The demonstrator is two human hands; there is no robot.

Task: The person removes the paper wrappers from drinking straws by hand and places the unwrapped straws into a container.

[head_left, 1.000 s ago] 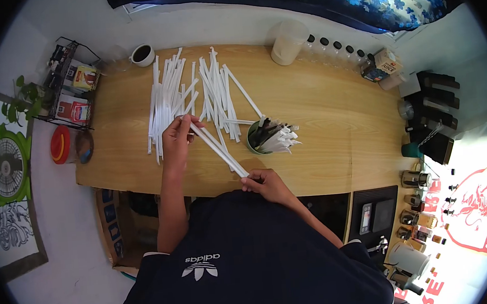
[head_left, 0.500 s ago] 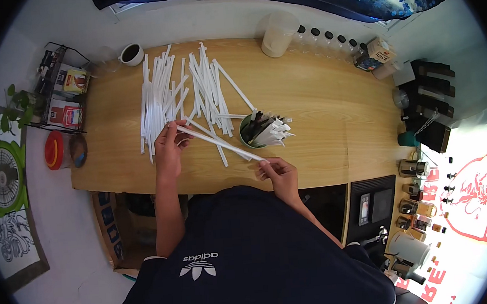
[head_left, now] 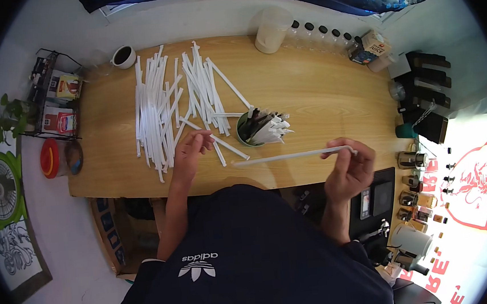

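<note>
My right hand pinches one end of a long white paper-wrapped straw, which points left across the front of the table. My left hand is off that straw, with its fingers partly bent and apart and nothing visible in them. Just beyond its fingertips, a loose wrapped straw lies slanted on the wood. Two spread piles of white wrapped straws, a left pile and a right pile, lie farther back. A green-rimmed cup holds dark items and crumpled white wrappers.
The wooden table carries a dark-filled mug, a translucent pitcher, several black-capped bottles and a juice carton at the back. A wire rack and red-lidded jar stand left. A scale is at lower right.
My left hand has let go of the straw and shifted slightly right and down. My right hand has carried the straw right, bringing it nearly level. The camera view has moved slightly.
</note>
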